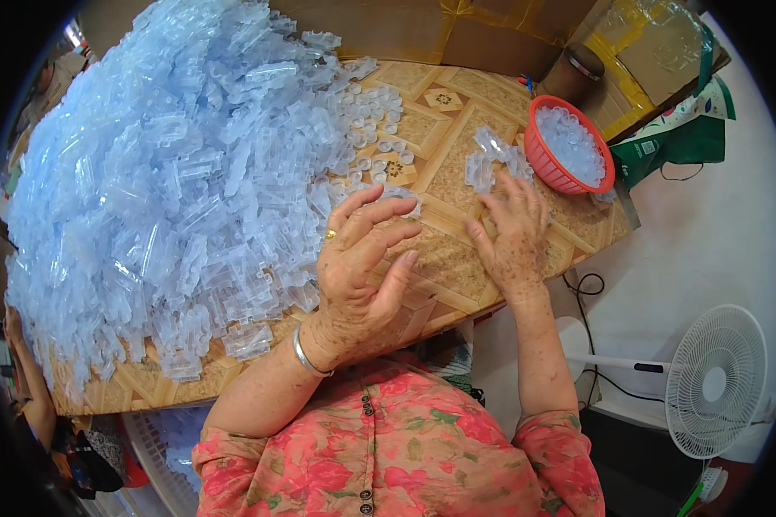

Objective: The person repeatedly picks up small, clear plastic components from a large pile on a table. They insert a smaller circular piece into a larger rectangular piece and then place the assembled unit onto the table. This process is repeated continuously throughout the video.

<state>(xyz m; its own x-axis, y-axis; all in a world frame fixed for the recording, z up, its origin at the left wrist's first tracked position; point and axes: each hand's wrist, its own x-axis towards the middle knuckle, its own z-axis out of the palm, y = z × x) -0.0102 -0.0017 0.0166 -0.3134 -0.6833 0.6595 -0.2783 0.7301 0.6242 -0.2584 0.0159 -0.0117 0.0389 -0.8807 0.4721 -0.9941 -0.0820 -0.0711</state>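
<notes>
A large heap of clear plastic pieces [172,189] covers the left of the table. At its right edge hovers my left hand [358,267], a ring on one finger, its fingers bent and apart with nothing seen in them. My right hand [513,237] is palm down over the tabletop, fingers spread. Just beyond its fingertips lie a few clear plastic pieces [480,171]; whether the fingers touch them I cannot tell. Small round clear caps [379,108] are scattered beside the heap. To the right, a red plastic basket [541,159] holds several more such caps.
The wood-patterned table [448,250] has a curved front edge close to my body. Cardboard boxes [509,43] stand along its back, with a dark brown container [571,69] before them. A white fan [714,383] is at the lower right. Another person's arm [33,379] shows at far left.
</notes>
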